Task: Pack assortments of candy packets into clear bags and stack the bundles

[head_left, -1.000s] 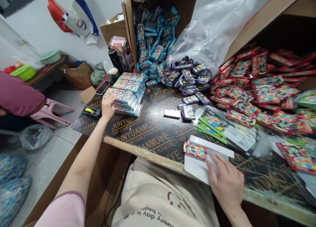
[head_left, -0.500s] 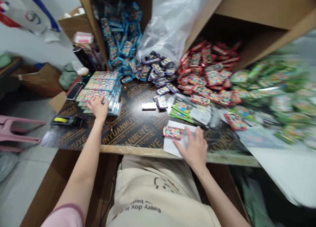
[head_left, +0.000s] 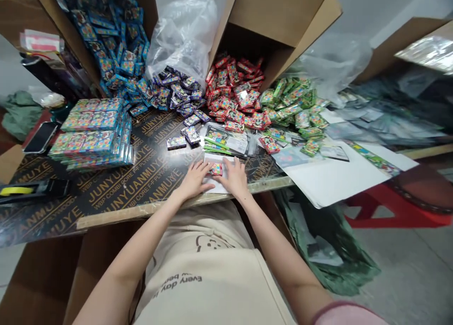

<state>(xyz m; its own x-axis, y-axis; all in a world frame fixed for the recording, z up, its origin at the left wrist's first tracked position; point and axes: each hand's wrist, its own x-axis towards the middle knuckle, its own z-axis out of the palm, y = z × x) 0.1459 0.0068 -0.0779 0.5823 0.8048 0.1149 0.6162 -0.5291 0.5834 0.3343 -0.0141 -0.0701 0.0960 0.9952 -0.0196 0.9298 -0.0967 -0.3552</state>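
Note:
A small red printed box (head_left: 216, 169) lies on a white sheet (head_left: 220, 188) at the table's front edge. My left hand (head_left: 194, 179) is at its left side with fingers stretched out, the tips reaching the box and sheet. On the opposite side my right hand (head_left: 236, 178) rests on the sheet, fingers extended, thumb beside the box. Just beyond are flat green-and-black printed packs (head_left: 226, 140) in clear plastic. Two small purple boxes, one of them this purple box (head_left: 191, 136), lie to their left.
Stacked wrapped packs (head_left: 88, 141) stand at left, near a phone (head_left: 41, 137) and tape dispenser (head_left: 38, 190). Along the back lie heaps of blue boxes (head_left: 123, 61), purple boxes (head_left: 180, 91), red boxes (head_left: 235, 91) and green boxes (head_left: 293, 101). A white board (head_left: 314, 186) juts out right.
My left hand has left the stacked packs and come right to the red box, beside my right hand. The view has turned to the right.

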